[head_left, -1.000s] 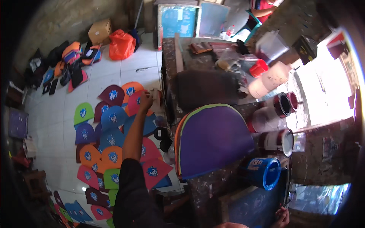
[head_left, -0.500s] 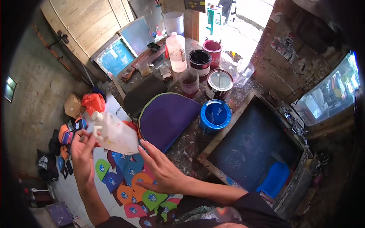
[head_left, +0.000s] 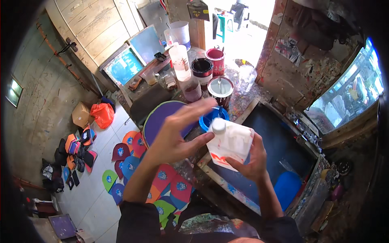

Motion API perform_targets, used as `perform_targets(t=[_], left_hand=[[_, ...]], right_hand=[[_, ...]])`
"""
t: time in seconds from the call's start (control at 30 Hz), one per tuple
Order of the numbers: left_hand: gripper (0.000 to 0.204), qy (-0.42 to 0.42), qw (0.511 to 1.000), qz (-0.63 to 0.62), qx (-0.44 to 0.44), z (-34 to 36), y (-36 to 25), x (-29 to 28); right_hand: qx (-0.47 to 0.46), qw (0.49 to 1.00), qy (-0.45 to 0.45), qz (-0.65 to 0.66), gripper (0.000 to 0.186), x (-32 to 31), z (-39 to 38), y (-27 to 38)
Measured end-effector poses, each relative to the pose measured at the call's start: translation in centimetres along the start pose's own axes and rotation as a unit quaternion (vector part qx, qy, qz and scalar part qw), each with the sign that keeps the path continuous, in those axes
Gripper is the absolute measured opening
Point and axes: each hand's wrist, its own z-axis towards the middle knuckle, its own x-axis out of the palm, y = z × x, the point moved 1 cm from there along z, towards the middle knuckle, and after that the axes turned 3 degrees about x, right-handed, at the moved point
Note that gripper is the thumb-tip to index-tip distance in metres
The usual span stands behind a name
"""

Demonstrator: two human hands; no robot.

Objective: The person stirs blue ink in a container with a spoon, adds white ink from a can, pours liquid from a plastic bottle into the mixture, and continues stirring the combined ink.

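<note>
My right hand [head_left: 255, 158] grips a white square plastic jug [head_left: 229, 143] with red marks. My left hand [head_left: 178, 135] is raised beside it, slightly blurred, fingers apart, thumb near the white cap [head_left: 219, 126]. Behind the jug sit a blue paint bucket [head_left: 206, 116] and a stack of rounded purple sheets [head_left: 164, 117] with green edging. Beneath my right arm lies a dark framed screen [head_left: 279, 133] with a blue piece [head_left: 287, 190] at its lower right.
Paint cans [head_left: 215, 65] and plastic containers [head_left: 180, 60] crowd the bench's back, before a bright doorway. Coloured printed pieces [head_left: 131, 160] are spread over the tiled floor at left, with a red bag [head_left: 102, 115] and cardboard box [head_left: 81, 114]. A window [head_left: 344, 89] is at right.
The white jug has moved rightward and now sits in my right hand's grip. My left hand has opened and risen. The view has turned toward the doorway since a second ago.
</note>
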Motion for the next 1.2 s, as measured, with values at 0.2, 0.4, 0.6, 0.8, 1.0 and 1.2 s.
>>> perform_targets(t=[0.2, 0.4, 0.6, 0.8, 1.0, 1.2], left_hand=[[0.048, 0.082, 0.966, -0.239, -0.060, 2.0, 4.0, 4.5], [0.051, 0.054, 0.966, -0.246, -0.055, 3.8, 6.4, 5.9], [0.077, 0.052, 0.989, -0.082, 0.108, 7.3, 7.5, 6.2], [0.062, 0.144, 0.939, -0.309, -0.046, 6.2, 9.9, 6.3], [0.032, -0.022, 0.960, -0.237, -0.145, 4.7, 11.0, 5.8], [0.030, -0.169, 0.963, -0.151, -0.148, 2.6, 12.3, 4.2]], right_hand=[[0.021, 0.995, 0.042, -0.089, 0.086, -5.4, 0.8, -1.2], [0.039, 0.996, 0.060, -0.056, 0.087, -6.7, 1.9, -2.8], [0.001, 0.987, 0.105, -0.123, 0.085, -6.5, 4.8, -2.9], [0.018, 0.990, 0.110, -0.081, 0.087, -7.3, 7.1, -4.6], [0.038, 0.979, 0.155, -0.128, 0.095, -8.0, 8.9, -5.9], [0.035, 0.955, 0.231, -0.183, 0.100, -8.1, 10.4, -6.0]])
